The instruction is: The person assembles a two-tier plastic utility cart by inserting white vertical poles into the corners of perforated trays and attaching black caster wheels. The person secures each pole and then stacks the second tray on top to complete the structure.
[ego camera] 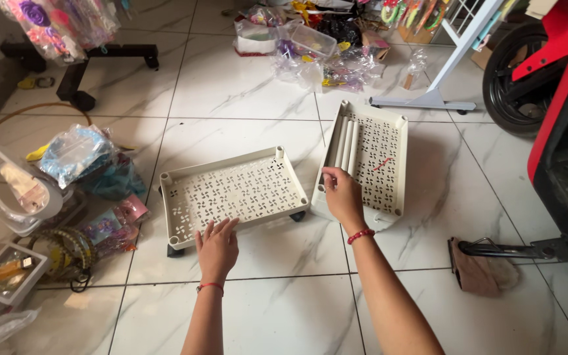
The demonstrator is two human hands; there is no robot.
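Observation:
Two cream plastic shelf trays with pierced bottoms lie on the tiled floor. The left tray point(185, 181) stands on small black wheels; my left hand point(217, 244) rests flat on its near rim, fingers spread. The right tray point(399, 141) holds several cream tubes point(346, 139) along its left side and a small red piece. My right hand point(342, 195) reaches to the near left corner of that tray, fingers curled at the tube ends. I cannot tell whether it grips one. Both wrists wear red bracelets.
Bags of bright hair accessories and clear boxes point(77, 161) are piled at the left. More packets point(310, 43) lie at the back. A white rack foot point(428, 98), a red scooter point(560, 105) with its kickstand point(514, 250) and a cloth stand at the right.

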